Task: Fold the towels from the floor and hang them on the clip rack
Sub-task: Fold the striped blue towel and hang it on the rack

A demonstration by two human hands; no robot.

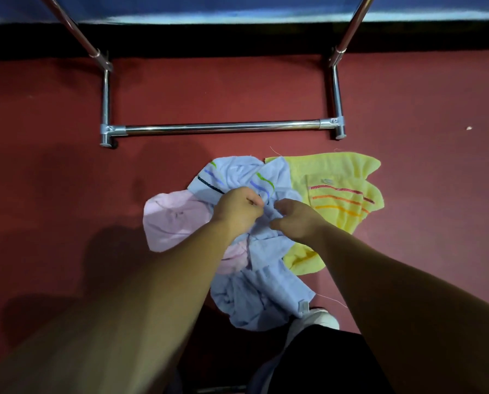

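Three towels lie in a heap on the red floor. A crumpled light blue towel with green, blue and dark stripes lies on top, in the middle. My left hand is closed on a bunch of the blue towel near its striped end. My right hand pinches the same towel just to the right, fingers curled into the cloth. A pink towel lies under it to the left. A yellow towel with red and orange stripes lies flat to the right.
The chrome base bar of the rack stands on the floor just beyond the towels, with two uprights rising toward a dark wall edge. My white shoe is at the blue towel's near corner. Red floor spreads on both sides.
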